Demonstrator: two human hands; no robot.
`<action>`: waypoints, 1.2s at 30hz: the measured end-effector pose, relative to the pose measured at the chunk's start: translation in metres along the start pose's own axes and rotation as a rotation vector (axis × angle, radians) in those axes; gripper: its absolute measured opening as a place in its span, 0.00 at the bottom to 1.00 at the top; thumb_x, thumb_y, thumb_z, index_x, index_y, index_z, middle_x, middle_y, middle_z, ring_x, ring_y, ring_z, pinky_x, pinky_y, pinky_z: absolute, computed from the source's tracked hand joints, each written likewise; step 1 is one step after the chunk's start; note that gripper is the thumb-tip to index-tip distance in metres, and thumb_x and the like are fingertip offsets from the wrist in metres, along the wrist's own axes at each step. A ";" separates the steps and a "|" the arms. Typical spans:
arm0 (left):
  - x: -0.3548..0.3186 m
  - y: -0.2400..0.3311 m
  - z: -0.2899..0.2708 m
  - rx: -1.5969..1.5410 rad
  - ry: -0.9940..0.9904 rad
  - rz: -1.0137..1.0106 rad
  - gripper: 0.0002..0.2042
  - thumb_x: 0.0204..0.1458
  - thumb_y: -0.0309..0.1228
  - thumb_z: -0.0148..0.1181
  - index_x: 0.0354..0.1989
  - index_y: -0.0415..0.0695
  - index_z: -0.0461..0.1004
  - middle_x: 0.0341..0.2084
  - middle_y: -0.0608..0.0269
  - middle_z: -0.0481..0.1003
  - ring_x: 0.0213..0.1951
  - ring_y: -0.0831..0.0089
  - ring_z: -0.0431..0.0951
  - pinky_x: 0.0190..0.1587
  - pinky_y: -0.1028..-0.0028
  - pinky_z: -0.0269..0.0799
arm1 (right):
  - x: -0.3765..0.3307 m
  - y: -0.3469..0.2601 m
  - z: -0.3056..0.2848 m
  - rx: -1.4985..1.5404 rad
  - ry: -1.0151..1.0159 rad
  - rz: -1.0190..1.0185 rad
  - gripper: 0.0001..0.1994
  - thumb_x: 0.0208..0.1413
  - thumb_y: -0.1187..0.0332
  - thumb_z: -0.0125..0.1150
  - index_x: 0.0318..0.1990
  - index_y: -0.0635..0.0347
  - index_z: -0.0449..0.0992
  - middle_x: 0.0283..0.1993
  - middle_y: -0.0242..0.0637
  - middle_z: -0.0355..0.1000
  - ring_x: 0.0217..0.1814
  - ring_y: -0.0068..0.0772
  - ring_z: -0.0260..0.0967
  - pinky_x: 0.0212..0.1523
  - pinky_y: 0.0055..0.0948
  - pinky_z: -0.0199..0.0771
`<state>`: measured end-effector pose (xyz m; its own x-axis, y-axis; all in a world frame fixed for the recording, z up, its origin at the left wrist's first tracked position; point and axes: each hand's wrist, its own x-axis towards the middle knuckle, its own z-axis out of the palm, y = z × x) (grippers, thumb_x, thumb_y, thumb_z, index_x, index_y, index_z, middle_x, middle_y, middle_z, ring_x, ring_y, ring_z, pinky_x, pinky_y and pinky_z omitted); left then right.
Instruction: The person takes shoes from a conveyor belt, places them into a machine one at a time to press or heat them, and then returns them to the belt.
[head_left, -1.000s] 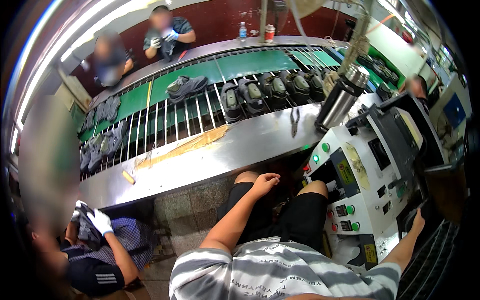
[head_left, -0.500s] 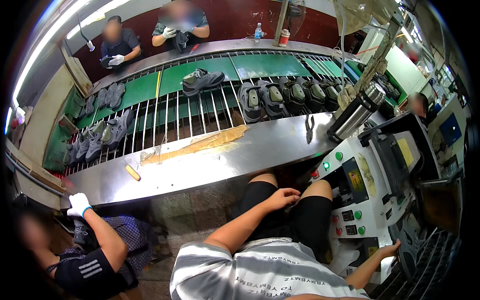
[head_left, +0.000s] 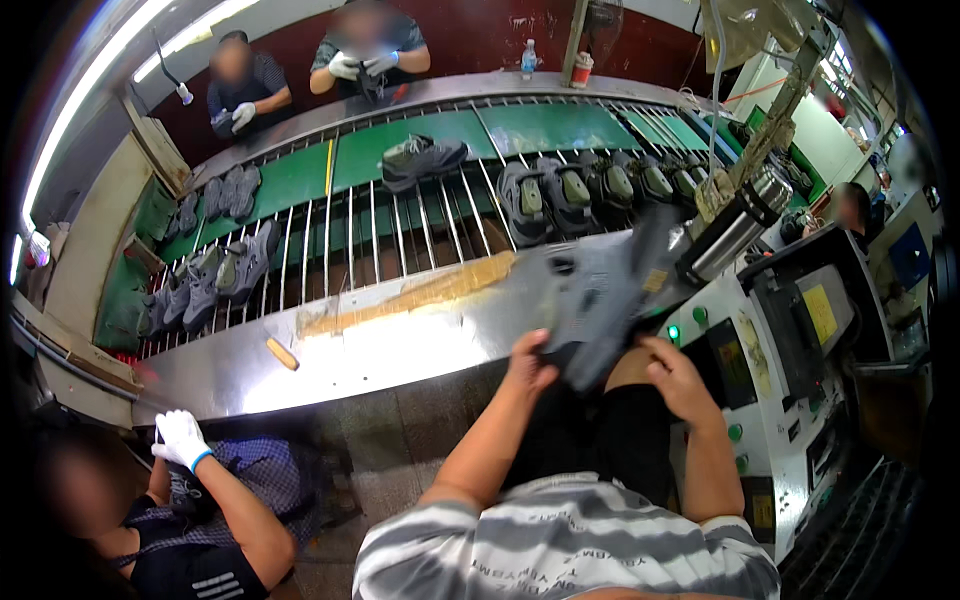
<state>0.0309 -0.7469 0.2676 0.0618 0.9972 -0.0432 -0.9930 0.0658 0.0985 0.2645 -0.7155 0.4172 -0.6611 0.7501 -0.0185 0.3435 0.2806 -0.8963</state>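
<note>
A pair of dark grey shoe uppers [head_left: 597,300], smeared by motion, is held up over my lap, in front of the steel ledge's edge. The fingers and thumb of my left hand [head_left: 528,365] close on the lower left edge. My right hand [head_left: 682,378] is at the lower right, its fingertips curled in against the dark edge there; the exact contact is blurred. Whether this is one piece or two overlapping ones I cannot make out.
A steel ledge [head_left: 420,345] fronts a roller conveyor with green boards and several grey shoes [head_left: 425,162]. A wooden-handled tool [head_left: 282,354] lies on the ledge. A steel flask [head_left: 738,228] and a white machine [head_left: 745,400] stand at right. A gloved co-worker [head_left: 182,440] sits at left; two more people work across.
My right hand has come from beside the machine at the lower right to above my lap, bringing the grey shoe piece. My left hand has lifted off my thigh and taken hold of it.
</note>
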 end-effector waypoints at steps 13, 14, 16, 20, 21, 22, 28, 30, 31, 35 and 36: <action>0.164 0.260 -0.047 1.216 0.602 0.823 0.34 0.40 0.22 0.58 0.63 0.40 0.63 0.47 0.57 0.73 0.43 0.67 0.74 0.49 0.71 0.68 | 0.121 0.122 0.078 -0.013 0.109 0.057 0.12 0.49 0.69 0.65 0.40 0.62 0.77 0.40 0.38 0.74 0.41 0.32 0.73 0.43 0.27 0.71; 0.171 0.262 -0.042 1.369 0.670 0.807 0.36 0.38 0.24 0.59 0.64 0.39 0.62 0.46 0.55 0.73 0.43 0.66 0.75 0.47 0.73 0.69 | 0.135 0.128 0.086 -0.008 0.099 0.073 0.12 0.48 0.69 0.65 0.40 0.63 0.77 0.39 0.38 0.74 0.40 0.32 0.73 0.42 0.28 0.72; 0.198 0.276 -0.089 1.727 0.668 0.895 0.35 0.39 0.25 0.59 0.63 0.38 0.63 0.54 0.48 0.68 0.53 0.57 0.71 0.56 0.68 0.65 | 0.159 0.143 0.102 -0.033 0.138 0.018 0.11 0.47 0.69 0.64 0.38 0.62 0.77 0.37 0.39 0.74 0.36 0.33 0.73 0.40 0.28 0.73; 0.210 0.250 -0.108 1.720 0.737 1.033 0.34 0.39 0.28 0.61 0.61 0.38 0.63 0.59 0.46 0.64 0.59 0.51 0.66 0.61 0.65 0.60 | 0.195 0.160 0.133 -0.039 0.139 0.000 0.06 0.47 0.72 0.63 0.33 0.62 0.77 0.32 0.37 0.74 0.32 0.30 0.73 0.36 0.27 0.74; 0.212 0.250 -0.110 1.751 0.746 1.069 0.34 0.39 0.28 0.61 0.61 0.38 0.63 0.59 0.46 0.64 0.60 0.51 0.66 0.61 0.64 0.60 | 0.206 0.163 0.142 -0.084 0.145 -0.021 0.06 0.46 0.71 0.63 0.32 0.60 0.76 0.30 0.36 0.73 0.31 0.32 0.72 0.34 0.29 0.73; 0.215 0.248 -0.108 1.704 0.760 1.070 0.34 0.40 0.29 0.61 0.61 0.38 0.64 0.59 0.45 0.63 0.60 0.51 0.66 0.61 0.64 0.60 | 0.217 0.162 0.150 -0.130 0.145 -0.035 0.05 0.45 0.70 0.63 0.30 0.59 0.76 0.28 0.35 0.73 0.30 0.35 0.71 0.32 0.31 0.72; 0.205 0.271 -0.100 1.575 0.528 0.726 0.40 0.50 0.42 0.62 0.68 0.42 0.48 0.57 0.45 0.62 0.58 0.54 0.65 0.61 0.61 0.58 | 0.251 0.160 0.170 -0.372 0.215 -0.086 0.04 0.41 0.67 0.62 0.23 0.54 0.73 0.23 0.33 0.71 0.27 0.40 0.70 0.27 0.38 0.70; 0.203 0.328 -0.120 1.589 0.338 0.702 0.41 0.55 0.46 0.58 0.69 0.43 0.42 0.56 0.47 0.62 0.56 0.59 0.65 0.60 0.60 0.58 | 0.254 0.156 0.170 -0.377 0.203 -0.080 0.05 0.41 0.66 0.61 0.22 0.54 0.73 0.22 0.33 0.70 0.26 0.40 0.70 0.26 0.38 0.70; 0.213 0.352 -0.118 1.778 0.306 0.850 0.37 0.56 0.46 0.56 0.68 0.43 0.46 0.52 0.50 0.66 0.55 0.64 0.65 0.59 0.64 0.58 | 0.257 0.155 0.168 -0.372 0.201 -0.061 0.05 0.41 0.66 0.61 0.22 0.54 0.73 0.22 0.33 0.70 0.26 0.40 0.70 0.26 0.38 0.70; 0.246 0.460 -0.060 2.552 0.701 1.064 0.41 0.37 0.44 0.71 0.58 0.33 0.61 0.53 0.40 0.67 0.56 0.46 0.66 0.59 0.58 0.62 | 0.256 0.148 0.171 -0.334 0.182 -0.069 0.05 0.40 0.66 0.61 0.22 0.54 0.73 0.22 0.33 0.71 0.24 0.38 0.70 0.25 0.37 0.71; 0.253 0.482 -0.052 2.730 0.774 0.954 0.43 0.35 0.44 0.72 0.59 0.33 0.61 0.54 0.40 0.66 0.57 0.46 0.65 0.60 0.58 0.62 | 0.256 0.149 0.171 -0.337 0.173 -0.085 0.05 0.39 0.66 0.61 0.22 0.54 0.73 0.22 0.32 0.71 0.23 0.37 0.70 0.24 0.34 0.71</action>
<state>-0.4377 -0.4644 0.2523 -0.4163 0.7170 0.5591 0.9065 0.3751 0.1939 0.0321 -0.5838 0.2036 -0.5843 0.7974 0.1506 0.5111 0.5057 -0.6950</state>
